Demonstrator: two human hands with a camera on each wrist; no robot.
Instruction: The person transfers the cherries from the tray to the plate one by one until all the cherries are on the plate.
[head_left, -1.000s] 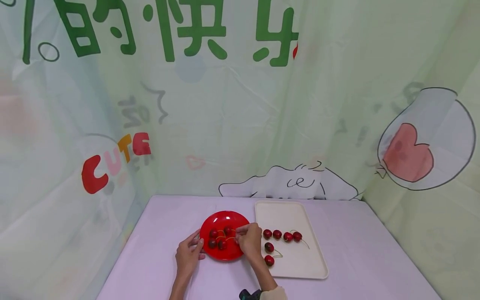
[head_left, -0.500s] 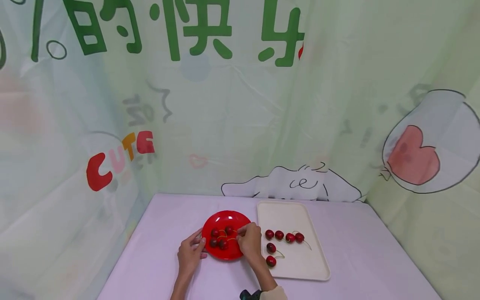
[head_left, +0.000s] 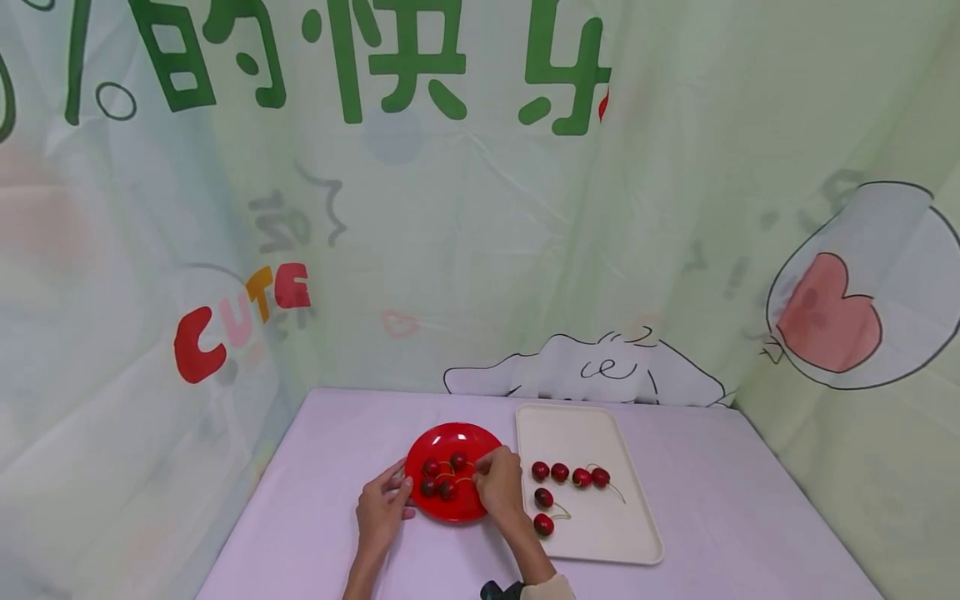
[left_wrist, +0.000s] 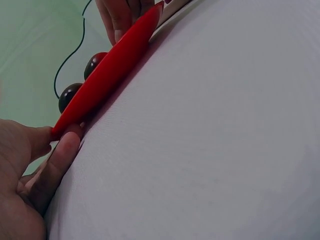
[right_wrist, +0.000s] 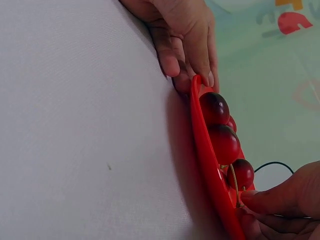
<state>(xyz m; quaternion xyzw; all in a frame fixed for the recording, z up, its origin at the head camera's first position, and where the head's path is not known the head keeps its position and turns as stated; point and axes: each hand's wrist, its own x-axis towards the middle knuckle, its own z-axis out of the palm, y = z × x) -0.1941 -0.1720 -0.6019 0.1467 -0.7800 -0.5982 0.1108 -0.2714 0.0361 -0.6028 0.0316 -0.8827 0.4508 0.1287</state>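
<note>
My left hand [head_left: 380,510] holds the near-left rim of a round red plate [head_left: 467,510], the thumb on top and fingers underneath, as the left wrist view shows. Several dark red cherries [head_left: 447,490] with thin stems lie together in the plate. Over the plate's right side, my right hand [head_left: 501,483] pinches a cherry stem [right_wrist: 234,182] between thumb and fingers. In the right wrist view that stem leads up to a cherry [right_wrist: 225,144] resting among the others in the plate.
Right beside the plate lies a cream rectangular tray [head_left: 577,429]. On it several cherries [head_left: 581,477] form a row, with two more [head_left: 543,524] below its left end. A pale cloth covers the table [head_left: 345,442], and a printed curtain [head_left: 390,250] hangs behind.
The head view has shifted slightly, so everything appears a little further right. Both hands keep their places at the plate, and the cherries stay where they were.
</note>
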